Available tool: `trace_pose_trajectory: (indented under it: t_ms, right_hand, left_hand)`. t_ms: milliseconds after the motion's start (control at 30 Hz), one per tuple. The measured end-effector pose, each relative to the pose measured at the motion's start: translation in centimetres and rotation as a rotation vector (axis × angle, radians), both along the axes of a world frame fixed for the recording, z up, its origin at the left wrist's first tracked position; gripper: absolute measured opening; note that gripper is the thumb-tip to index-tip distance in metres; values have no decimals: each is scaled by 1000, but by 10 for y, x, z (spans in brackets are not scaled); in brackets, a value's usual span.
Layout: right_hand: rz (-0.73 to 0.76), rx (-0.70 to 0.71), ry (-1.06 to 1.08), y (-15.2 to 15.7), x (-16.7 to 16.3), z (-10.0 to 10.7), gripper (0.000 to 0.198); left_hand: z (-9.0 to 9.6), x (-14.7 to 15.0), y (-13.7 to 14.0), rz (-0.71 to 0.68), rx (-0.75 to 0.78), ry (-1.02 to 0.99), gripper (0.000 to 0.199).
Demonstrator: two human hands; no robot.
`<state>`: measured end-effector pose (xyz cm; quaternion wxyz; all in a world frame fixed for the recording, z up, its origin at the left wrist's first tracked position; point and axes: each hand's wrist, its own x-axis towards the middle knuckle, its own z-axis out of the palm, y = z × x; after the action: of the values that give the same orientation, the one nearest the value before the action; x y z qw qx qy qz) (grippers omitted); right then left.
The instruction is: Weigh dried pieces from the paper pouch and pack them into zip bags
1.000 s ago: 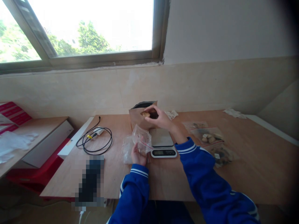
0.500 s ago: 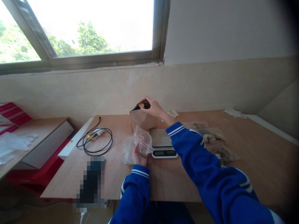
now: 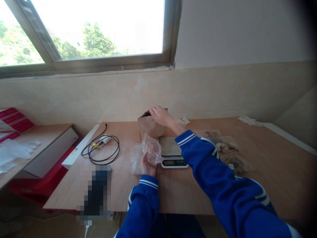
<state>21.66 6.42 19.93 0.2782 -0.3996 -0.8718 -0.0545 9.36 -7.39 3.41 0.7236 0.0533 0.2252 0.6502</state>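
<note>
My left hand (image 3: 148, 165) is closed on a clear zip bag (image 3: 151, 148) with a red seal line, above the table. More clear plastic bags (image 3: 136, 160) lie beneath and left of it. At the back, a brown paper bag (image 3: 151, 128) stands upright with its top open. My right hand (image 3: 160, 116) is at the mouth of the paper bag, fingertips dipped inside and hidden, so what they hold does not show. Between my arms sits a kitchen scale (image 3: 174, 163), its platform partly behind my right sleeve.
Zip bags of dried brown pieces (image 3: 226, 146) lie right of my right forearm. On the left are a coiled black cable (image 3: 117, 152) and a blurred-out dark object (image 3: 96, 191). Crumpled white scraps (image 3: 250, 121) rest near the wall. A side table (image 3: 54, 130) stands at far left.
My right hand has lowered and turned over into the paper bag's mouth. The tan piece seen at its fingers before is out of sight. My left hand has stayed put with the zip bag.
</note>
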Motion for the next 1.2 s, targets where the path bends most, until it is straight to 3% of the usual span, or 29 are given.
trace_pose_trajectory:
  t_ms: [133, 300, 367, 400, 500, 567, 667, 800, 1000, 1100, 1200]
  right_hand:
    - [-152, -19, 156, -7, -4, -4, 22]
    - [-107, 9, 373, -38, 2, 7, 21]
    - [8, -127, 497, -57, 7, 9, 22]
    - [96, -269, 530, -67, 9, 9, 23]
    - [350, -705, 327, -92, 13, 1, 24]
    - [413, -827, 63, -102, 12, -9, 23]
    - [315, -817, -180, -109, 5, -25, 24]
    - [174, -782, -265, -113, -7, -43, 13]
    - [172, -853, -446, -111, -11, -59, 15]
    - [163, -870, -426, -108, -7, -65, 15]
    - [114, -903, -267, -107, -4, -70, 18]
  left_hand:
    - [3, 0, -1, 0, -21, -11, 43]
    - [4, -1, -2, 7, -20, -8, 42]
    - [6, -1, -3, 9, -7, -14, 43]
    - [7, -1, -4, 11, -2, -20, 43]
    - [11, 1, -6, 38, 7, -24, 42]
    - [13, 3, -6, 49, 21, -17, 41]
    - [14, 5, -5, 46, 34, -18, 40]
    - [11, 5, -5, 40, 1, 1, 35]
    - [12, 5, -6, 29, 2, 64, 38]
    - [12, 7, -4, 23, 60, 90, 45]
    - [10, 9, -4, 36, 64, 131, 46]
